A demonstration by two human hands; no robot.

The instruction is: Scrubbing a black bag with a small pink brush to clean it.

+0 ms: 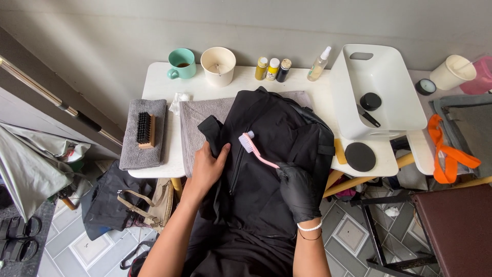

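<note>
1. Black fabric bag lay across the front edge of the desk, partly on a grey towel and partly hanging off toward the person's lap.
2. Left hand, bare, was clenched on a fold of the bag near its left side, pinning the cloth.
3. Right hand, in a black glove, gripped the handle of a pink brush; the bristle head rested on the bag beside the zip.
4. Handling judgement: the bag looked soft and limp, light, and likely to slide and bunch under brushing. Best hold is a gathered fold or the seam next to the zip, cloth pulled taut.
5. Brush judged light and stiff, with a thin handle; a grip at the far end leaves the head free.
6. Left edge of desk: second grey towel with a wooden brush on it.
7. Back edge: teal mug, white cup, three small bottles, spray bottle.
8. Right end: white tub holding a black jar; black disc at the front edge.
</note>
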